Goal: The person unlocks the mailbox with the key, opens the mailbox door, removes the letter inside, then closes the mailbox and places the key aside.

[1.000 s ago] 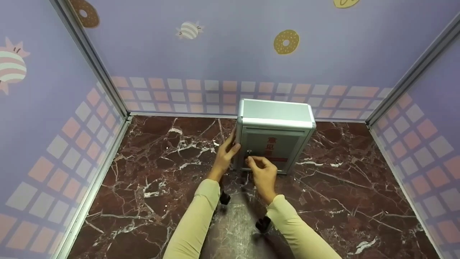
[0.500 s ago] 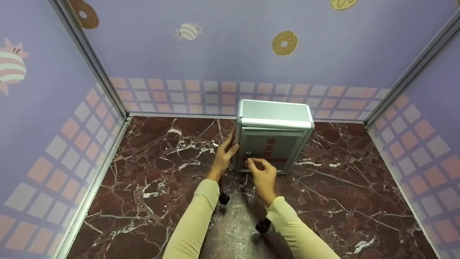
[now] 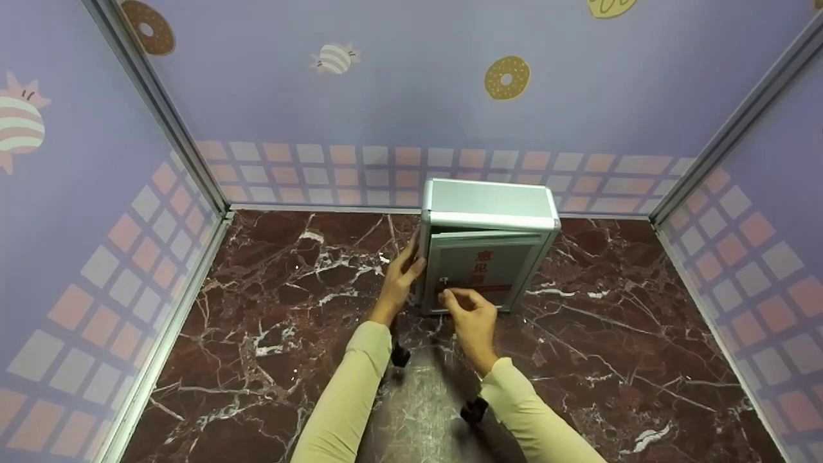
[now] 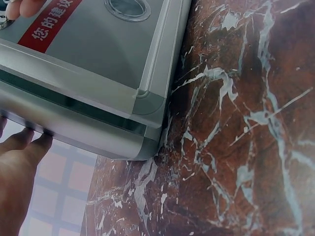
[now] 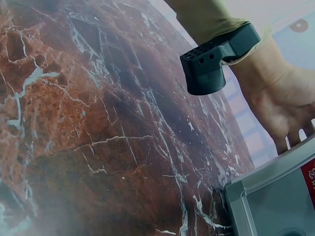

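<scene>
A silver metal suggestion box (image 3: 492, 199) with red lettering stands upright on the marbled surface. Its front door (image 3: 463, 270) is ajar, with a dark gap along the top and the left edge. My left hand (image 3: 400, 283) rests on the box's left side, fingers straight against the wall in the left wrist view. With thumb and index finger, my right hand (image 3: 474, 318) pinches a small key at the lock (image 3: 443, 280); the fingertips hide most of it. The right wrist view shows the left hand (image 5: 285, 93) touching the box's side.
A purple back wall (image 3: 386, 103) with tile and sweet patterns rises close behind the box. Side panels (image 3: 58, 270) with metal frames stand left and right. The dark red marbled surface (image 3: 289, 289) spreads around the box. Black camera mounts (image 3: 474, 410) hang under both wrists.
The box door has swung outward, its top edge coming away from the frame and leaving a dark gap. My right hand has moved slightly toward me with it; the left hand stays put.
</scene>
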The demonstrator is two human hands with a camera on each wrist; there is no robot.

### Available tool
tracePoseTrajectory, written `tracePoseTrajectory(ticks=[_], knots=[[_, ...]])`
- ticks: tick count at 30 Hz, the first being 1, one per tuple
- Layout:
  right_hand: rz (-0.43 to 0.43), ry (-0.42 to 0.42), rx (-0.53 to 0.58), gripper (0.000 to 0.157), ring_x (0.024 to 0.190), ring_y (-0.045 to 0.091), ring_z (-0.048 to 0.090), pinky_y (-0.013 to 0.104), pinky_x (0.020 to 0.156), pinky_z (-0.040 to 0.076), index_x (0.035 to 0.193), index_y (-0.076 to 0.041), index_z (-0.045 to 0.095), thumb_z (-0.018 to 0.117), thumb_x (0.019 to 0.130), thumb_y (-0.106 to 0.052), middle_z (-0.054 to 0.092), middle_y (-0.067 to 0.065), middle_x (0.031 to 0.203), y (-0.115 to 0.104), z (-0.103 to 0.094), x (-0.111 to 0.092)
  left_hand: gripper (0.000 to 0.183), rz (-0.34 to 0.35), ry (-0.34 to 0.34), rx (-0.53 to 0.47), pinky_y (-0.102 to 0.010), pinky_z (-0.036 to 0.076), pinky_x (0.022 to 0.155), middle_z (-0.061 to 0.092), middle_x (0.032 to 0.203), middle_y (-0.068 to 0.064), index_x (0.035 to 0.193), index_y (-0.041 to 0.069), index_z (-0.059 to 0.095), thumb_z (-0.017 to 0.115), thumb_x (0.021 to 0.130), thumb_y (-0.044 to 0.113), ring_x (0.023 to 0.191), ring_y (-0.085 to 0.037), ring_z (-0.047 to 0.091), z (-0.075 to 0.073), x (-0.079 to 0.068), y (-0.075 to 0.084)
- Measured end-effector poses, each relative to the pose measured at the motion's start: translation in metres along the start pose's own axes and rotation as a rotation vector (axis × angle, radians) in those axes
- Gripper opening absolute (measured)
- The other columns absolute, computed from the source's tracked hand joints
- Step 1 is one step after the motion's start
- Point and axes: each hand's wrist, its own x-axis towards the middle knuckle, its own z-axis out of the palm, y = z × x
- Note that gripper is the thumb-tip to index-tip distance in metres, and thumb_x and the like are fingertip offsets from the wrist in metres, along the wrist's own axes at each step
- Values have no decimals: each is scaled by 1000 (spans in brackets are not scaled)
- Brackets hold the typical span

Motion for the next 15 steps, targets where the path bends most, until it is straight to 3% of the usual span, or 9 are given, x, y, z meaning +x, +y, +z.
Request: tracePoseTrajectory(ticks=[6,10,15], knots=[[-11,-12,-34,8,78,40,70,27,64,57,90,12,70,69,89,5,71,24,85,-2,-5,-3,55,30,14,23,-39,24,114,31,153,-22,150,-7,28,49,99,2,140,-36,29,1,1,-1],[9,-37,-28,8,80,42,69,32,62,58,90,12,70,69,89,4,71,24,86,-2,-10,-5,56,37,17,33,-47,24,113,32,151,-26,150,-5,28,50,99,2,138,-44,29,2,1,-1],[28,-66,-37,9,77,39,70,21,51,51,91,12,70,69,90,3,71,23,86,-2,-14,-6,55,35,27,34,-46,26,113,33,151,-24,150,-4,30,50,99,3,138,-43,31,2,1,-1]])
